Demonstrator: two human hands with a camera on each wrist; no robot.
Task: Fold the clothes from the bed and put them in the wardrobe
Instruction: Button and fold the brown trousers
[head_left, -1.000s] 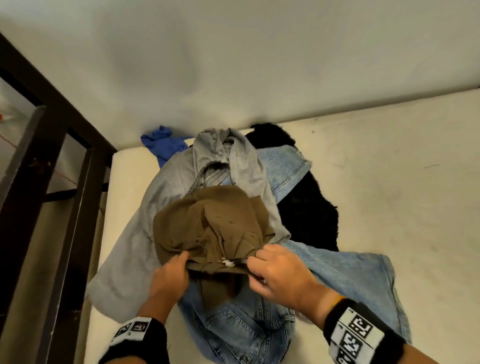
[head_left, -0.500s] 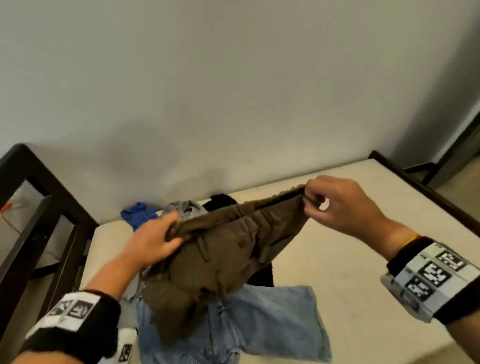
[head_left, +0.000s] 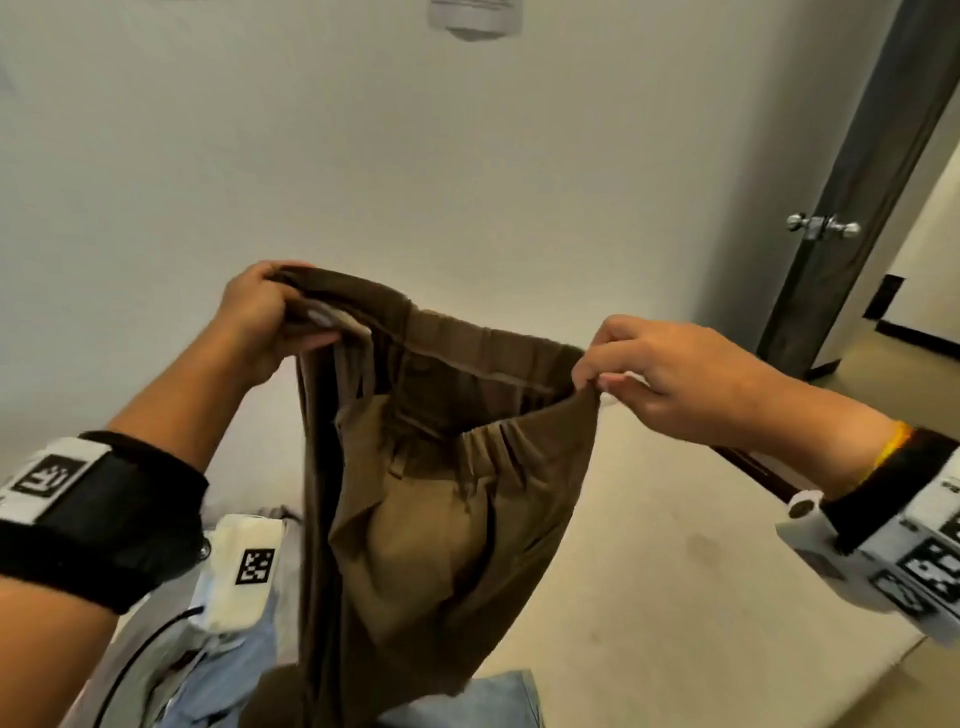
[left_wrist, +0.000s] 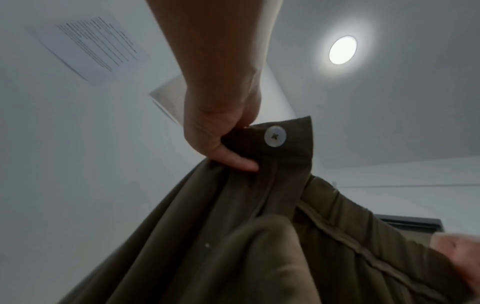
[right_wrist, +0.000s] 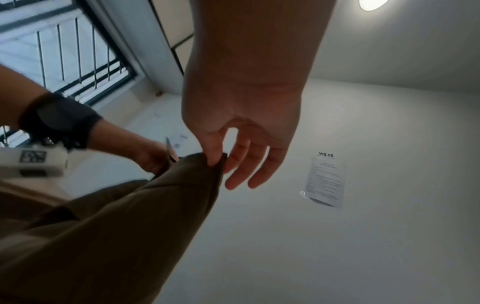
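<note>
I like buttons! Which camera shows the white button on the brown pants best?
The left wrist view: the white button sits big and clear on the brown pants beside the left hand. The other views don't show it.

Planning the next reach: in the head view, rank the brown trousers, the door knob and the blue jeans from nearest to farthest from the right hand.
1. Brown trousers: pinched at the waistband by the right hand, touching.
2. Door knob: up and to the right, on the door.
3. Blue jeans: far below on the bed, at the bottom edge of the picture.
</note>
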